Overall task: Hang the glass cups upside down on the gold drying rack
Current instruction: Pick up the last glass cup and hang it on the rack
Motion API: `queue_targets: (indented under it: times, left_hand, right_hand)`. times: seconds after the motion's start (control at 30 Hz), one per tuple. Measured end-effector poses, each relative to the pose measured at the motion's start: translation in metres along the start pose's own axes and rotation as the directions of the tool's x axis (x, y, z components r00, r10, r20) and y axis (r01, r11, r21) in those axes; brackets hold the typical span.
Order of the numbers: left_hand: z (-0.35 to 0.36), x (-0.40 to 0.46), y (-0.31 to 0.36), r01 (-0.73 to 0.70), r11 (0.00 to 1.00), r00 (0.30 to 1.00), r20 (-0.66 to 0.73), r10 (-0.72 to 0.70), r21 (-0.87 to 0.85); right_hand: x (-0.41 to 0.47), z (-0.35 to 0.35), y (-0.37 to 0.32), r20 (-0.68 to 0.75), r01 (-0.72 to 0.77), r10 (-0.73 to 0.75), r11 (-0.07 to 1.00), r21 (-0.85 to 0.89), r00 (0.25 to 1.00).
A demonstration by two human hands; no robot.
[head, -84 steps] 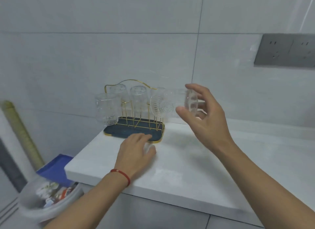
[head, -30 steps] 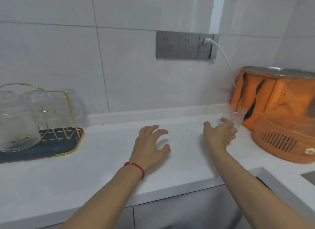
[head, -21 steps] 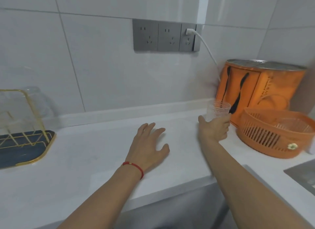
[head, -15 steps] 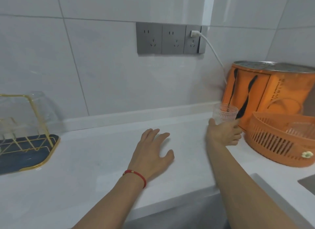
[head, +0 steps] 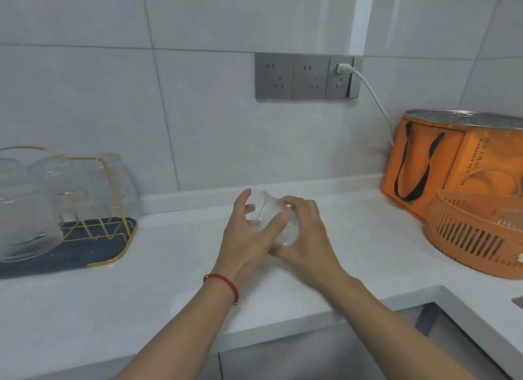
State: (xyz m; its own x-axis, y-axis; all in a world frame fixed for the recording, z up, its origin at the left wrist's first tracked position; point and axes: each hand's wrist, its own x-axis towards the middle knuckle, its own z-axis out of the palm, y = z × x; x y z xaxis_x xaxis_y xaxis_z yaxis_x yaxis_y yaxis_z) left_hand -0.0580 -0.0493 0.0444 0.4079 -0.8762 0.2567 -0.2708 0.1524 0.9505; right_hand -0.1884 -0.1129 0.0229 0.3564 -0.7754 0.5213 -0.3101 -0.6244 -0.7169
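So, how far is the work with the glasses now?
Several glasses already hang upside down on the gold rack at the left. One more glass is in hand: the left hand and the right hand both hold it above the counter, tilted, away from the rack. It must still go onto the rack. The orange basket may hold another, but this is unclear.
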Motion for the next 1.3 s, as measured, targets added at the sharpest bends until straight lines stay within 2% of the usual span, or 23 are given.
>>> queue_targets:
  times: [0.07, 0.13, 0.17, 0.27, 0.33, 0.43, 0.53, 0.57, 0.63, 0.67, 0.77, 0.87, 1.07, 1.2, 1.3]
  left_hand:
    - [-0.028, -0.007, 0.004, 0.057, 0.996, 0.992, -0.106, -0.064, -0.067]
    - [-0.061, -0.015, 0.004, 0.098, 0.982, 0.967, -0.219, -0.132, -0.159]
    - [-0.077, -0.018, 0.003, 0.103, 0.969, 0.956, -0.247, -0.158, -0.224]
    - [-0.119, -0.032, -0.002, 0.051, 0.929, 0.952, -0.263, -0.156, -0.366]
    - [-0.143, -0.040, -0.006, 0.015, 0.939, 0.957, -0.266, -0.113, -0.344]
    - [-0.175, -0.049, -0.011, -0.021, 0.978, 0.961, -0.272, -0.037, -0.209]
    - [-0.206, -0.056, -0.026, -0.027, 0.996, 0.934, -0.354, 0.055, 0.083]
    - [-0.215, -0.057, -0.035, 0.003, 0.959, 0.928, -0.357, 0.103, 0.282]
    - [-0.224, -0.058, -0.051, 0.081, 0.722, 0.949, -0.275, 0.155, 0.687]
    - [-0.224, -0.057, -0.058, 0.081, 0.626, 0.963, -0.223, 0.152, 0.776]
    - [-0.217, -0.051, -0.070, 0.064, 0.515, 0.987, -0.131, 0.095, 0.855]
    - [-0.214, -0.049, -0.076, 0.023, 0.418, 0.992, -0.073, 0.103, 0.908]
    - [-0.214, -0.052, -0.072, 0.006, 0.415, 0.993, -0.053, 0.102, 0.910]
    - [-0.213, -0.055, -0.068, 0.008, 0.509, 0.988, -0.084, 0.126, 0.861]
    - [-0.212, -0.056, -0.066, 0.013, 0.511, 0.987, -0.093, 0.132, 0.859]
  right_hand:
    - [-0.005, 0.019, -0.023, 0.104, 0.093, -0.098, 0.994, 0.050, 0.990]
    - [-0.004, 0.034, -0.042, 0.218, 0.091, -0.110, 0.991, 0.096, 0.970]
    - [-0.002, 0.040, -0.052, 0.290, 0.038, -0.077, 0.990, 0.137, 0.954]
    - [0.001, 0.060, -0.082, 0.496, -0.299, 0.123, 0.908, 0.293, 0.859]
    - [0.000, 0.075, -0.102, 0.561, -0.374, 0.127, 0.858, 0.352, 0.818]
    - [0.003, 0.093, -0.126, 0.508, -0.359, 0.108, 0.831, 0.426, 0.854]
    - [0.017, 0.102, -0.150, 0.328, -0.171, 0.050, 0.921, 0.351, 0.943]
    - [0.024, 0.103, -0.158, 0.268, -0.080, -0.007, 0.946, 0.314, 0.964]
    - [0.038, 0.104, -0.172, 0.173, 0.064, -0.111, 0.965, 0.253, 0.979]
    - [0.044, 0.105, -0.179, 0.144, 0.104, -0.141, 0.966, 0.237, 0.979]
    - [0.064, 0.114, -0.197, 0.110, 0.155, -0.184, 0.961, 0.228, 0.977]
    - [0.079, 0.126, -0.214, 0.089, 0.202, -0.222, 0.961, 0.190, 0.971]
    - [0.097, 0.166, -0.227, 0.145, 0.237, -0.254, 0.964, 0.124, 0.956]
    - [0.096, 0.194, -0.218, 0.217, 0.275, -0.267, 0.962, -0.004, 0.939]
    - [0.089, 0.209, -0.207, 0.274, 0.281, -0.255, 0.958, -0.060, 0.927]
